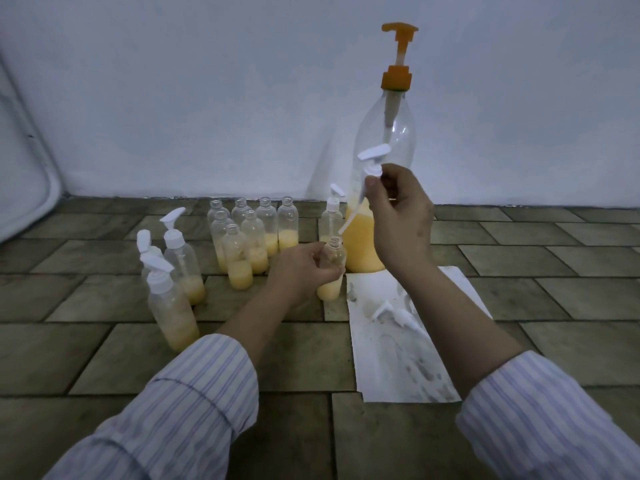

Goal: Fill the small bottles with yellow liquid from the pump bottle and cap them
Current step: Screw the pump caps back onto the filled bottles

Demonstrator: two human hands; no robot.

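Note:
My left hand (304, 268) grips a small clear bottle (331, 271) that stands on the floor with yellow liquid in its bottom. My right hand (398, 209) pinches a white pump cap (373, 157) above it, and the cap's dip tube slants down with its tip just over the bottle's open neck. Right behind stands the big pump bottle (377, 188) with an orange pump head, about a third full of yellow liquid.
Several uncapped, part-filled small bottles (249, 244) cluster at centre left. Three capped ones (169, 271) stand further left, and another capped bottle (331, 216) stands beside the big bottle. More white pump caps (394, 311) lie on a white sheet (398, 358) on the tiled floor. A wall rises behind.

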